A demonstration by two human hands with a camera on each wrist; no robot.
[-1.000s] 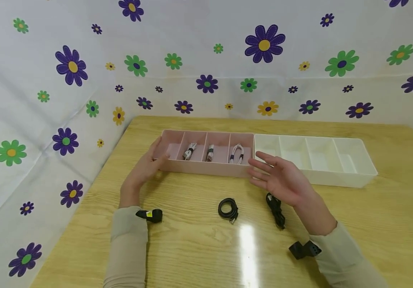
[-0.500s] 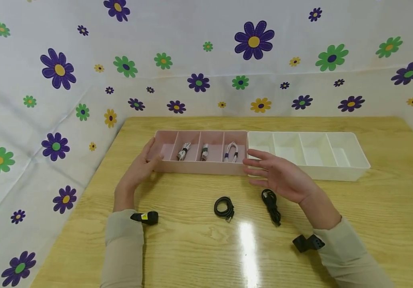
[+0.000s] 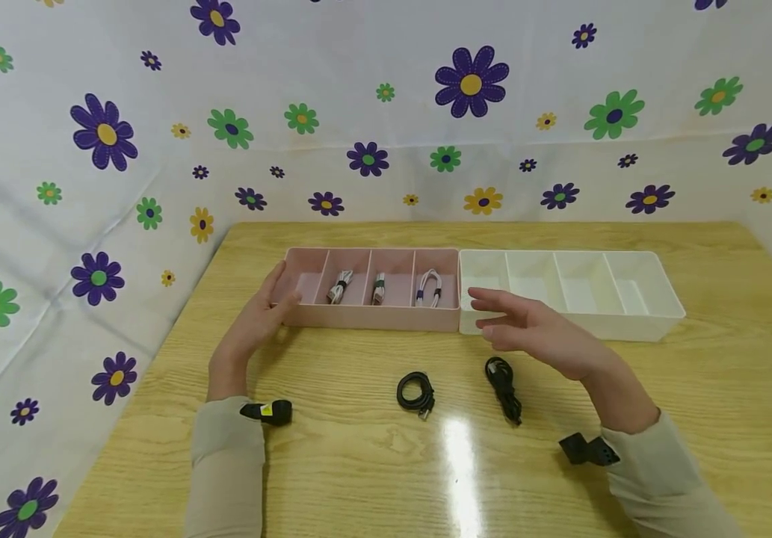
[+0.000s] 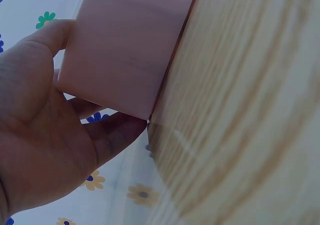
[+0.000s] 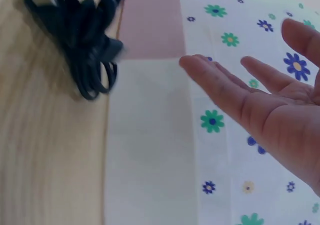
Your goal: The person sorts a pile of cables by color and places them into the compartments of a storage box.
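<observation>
A long pink divided box [image 3: 372, 317] stands toward the back of the table, its right end against a cream divided box [image 3: 601, 326]. My left hand [image 3: 251, 321] holds the pink box's left end, thumb at the front and fingers along the end wall; the left wrist view shows this grip too. Three bundled white cables [image 3: 341, 287] lie in separate pink compartments. My right hand [image 3: 540, 332] hovers in front of the cream box, fingers extended, holding nothing. Nearest below it lies a folded black cable [image 3: 504, 390]; a coiled black cable [image 3: 415, 394] is farther left.
The wooden table [image 3: 345, 463] has a bright light reflection near its front middle. A white cloth [image 3: 386, 45] with printed flowers hangs behind and at the left. The cream box has several compartments.
My right hand has drawn away to the right from the pink box's right end and turned over. My left hand stays on the pink box. The view has shifted slightly.
</observation>
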